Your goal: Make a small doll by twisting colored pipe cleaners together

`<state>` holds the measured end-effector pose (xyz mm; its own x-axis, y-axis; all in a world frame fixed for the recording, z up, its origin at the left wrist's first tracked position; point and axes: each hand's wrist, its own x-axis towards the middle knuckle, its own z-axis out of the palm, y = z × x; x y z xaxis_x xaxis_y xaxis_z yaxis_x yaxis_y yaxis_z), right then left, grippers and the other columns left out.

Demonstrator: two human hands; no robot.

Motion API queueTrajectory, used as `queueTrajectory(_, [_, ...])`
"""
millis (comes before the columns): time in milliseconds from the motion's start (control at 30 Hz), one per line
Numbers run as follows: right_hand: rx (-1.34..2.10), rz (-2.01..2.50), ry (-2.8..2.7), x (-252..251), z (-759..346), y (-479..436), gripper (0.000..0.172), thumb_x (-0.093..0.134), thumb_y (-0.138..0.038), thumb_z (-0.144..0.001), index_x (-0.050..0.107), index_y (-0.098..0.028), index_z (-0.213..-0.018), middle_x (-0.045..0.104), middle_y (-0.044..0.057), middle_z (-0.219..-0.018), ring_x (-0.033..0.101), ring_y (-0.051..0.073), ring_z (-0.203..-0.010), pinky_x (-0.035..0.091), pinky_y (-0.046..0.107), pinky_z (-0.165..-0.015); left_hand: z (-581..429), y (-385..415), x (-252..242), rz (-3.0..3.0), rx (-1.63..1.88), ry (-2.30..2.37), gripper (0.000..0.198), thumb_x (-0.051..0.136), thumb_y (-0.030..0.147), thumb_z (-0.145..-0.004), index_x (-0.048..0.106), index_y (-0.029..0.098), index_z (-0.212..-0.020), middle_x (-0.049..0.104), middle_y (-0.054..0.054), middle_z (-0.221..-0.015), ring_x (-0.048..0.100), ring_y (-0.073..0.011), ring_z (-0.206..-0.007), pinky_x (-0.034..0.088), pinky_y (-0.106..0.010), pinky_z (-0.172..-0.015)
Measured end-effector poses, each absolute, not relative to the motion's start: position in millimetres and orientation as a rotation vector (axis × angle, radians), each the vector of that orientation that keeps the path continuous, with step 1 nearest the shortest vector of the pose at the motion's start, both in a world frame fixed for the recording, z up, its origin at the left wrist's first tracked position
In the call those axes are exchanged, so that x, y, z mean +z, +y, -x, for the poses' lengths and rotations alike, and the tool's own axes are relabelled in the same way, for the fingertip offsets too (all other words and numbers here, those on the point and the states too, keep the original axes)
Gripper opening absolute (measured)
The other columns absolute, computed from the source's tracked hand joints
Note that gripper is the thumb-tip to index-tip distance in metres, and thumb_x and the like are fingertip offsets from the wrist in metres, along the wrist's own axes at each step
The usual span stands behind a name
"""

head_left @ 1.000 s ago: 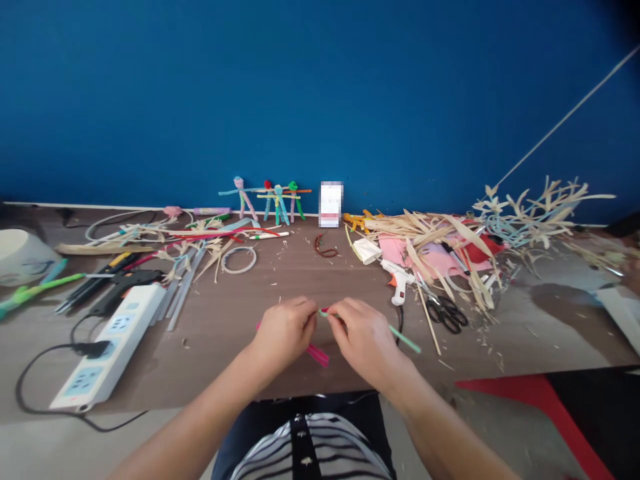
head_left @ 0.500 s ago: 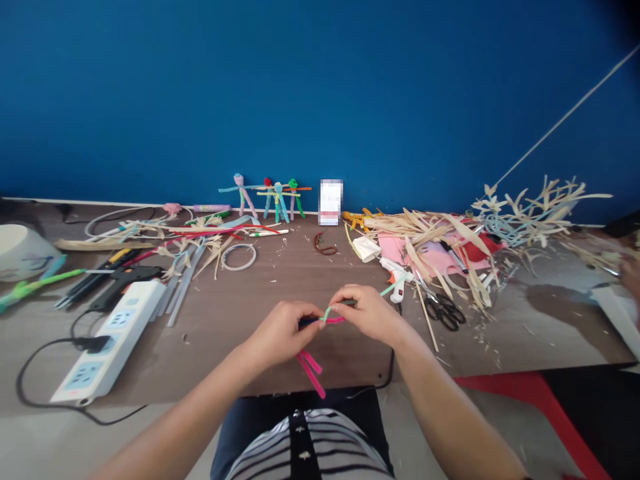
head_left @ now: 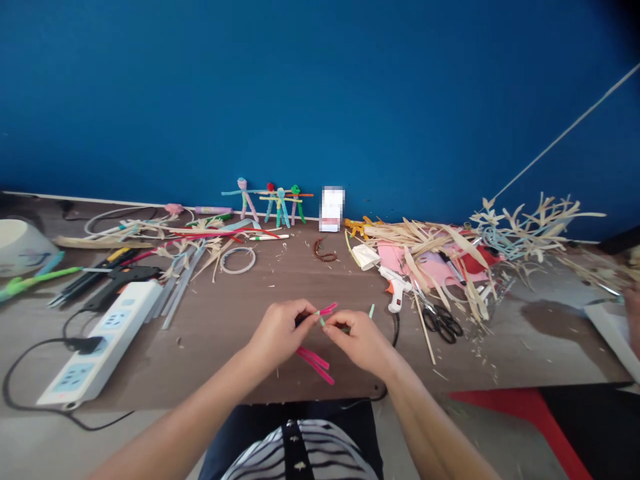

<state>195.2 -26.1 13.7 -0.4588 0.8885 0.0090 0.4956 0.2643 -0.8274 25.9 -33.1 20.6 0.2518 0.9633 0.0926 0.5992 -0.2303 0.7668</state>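
Note:
Pink pipe cleaners (head_left: 316,365) are pinched in my left hand (head_left: 285,327), two ends hanging below it and short pink ends poking out past the fingertips. A light green pipe cleaner (head_left: 371,311) crosses the pink ones at those fingertips. My right hand (head_left: 357,335) has thumb and finger closed on the green one, whose far end sticks up behind the knuckles. Both hands are close together above the table's front part. Fingers hide most of where the two colours meet.
Pipe-cleaner figures (head_left: 281,205) stand by the blue wall beside a blurred white card (head_left: 332,208). On the right lie a white glue gun (head_left: 399,293), black scissors (head_left: 441,323) and pale strips (head_left: 425,233). A power strip (head_left: 103,343) is at left; another person's hand shows far right.
My right hand has moved slightly down and apart from the left, drawing the green pipe cleaner round. The pink ends now point up between my hands. The view has shifted slightly.

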Motion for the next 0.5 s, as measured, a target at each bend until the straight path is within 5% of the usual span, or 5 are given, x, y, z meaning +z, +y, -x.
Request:
queueTrajectory(267, [0.520,1.319,-2.297,46,-195,-36,0.012,0.048,-0.015,-0.077,0.059,-0.019,-0.078,0.056,0.001,-0.074,0.051,0.012,-0.065,0.034,0.023,-0.059,-28,-33,17,-2.424,0.582,1.417,0.020,0.041,0.017,-0.079,0.059,0.016,-0.072,0.061,-0.004,-0.064,0.055,-0.0141,-0.060,0.035,-0.021,-0.054])
queueTrajectory(500, [1.061,1.219,-2.026,31,-206,-6,0.012,0.050,-0.020,-0.075,0.060,-0.017,-0.071,0.058,-0.001,-0.068,0.052,0.011,-0.063,0.039,0.021,-0.060,-26,-34,26,-2.209,0.769,1.158,0.017,0.044,0.019,-0.078,0.061,0.018,-0.075,0.062,-0.002,-0.068,0.055,-0.0114,-0.062,0.038,-0.020,-0.058])
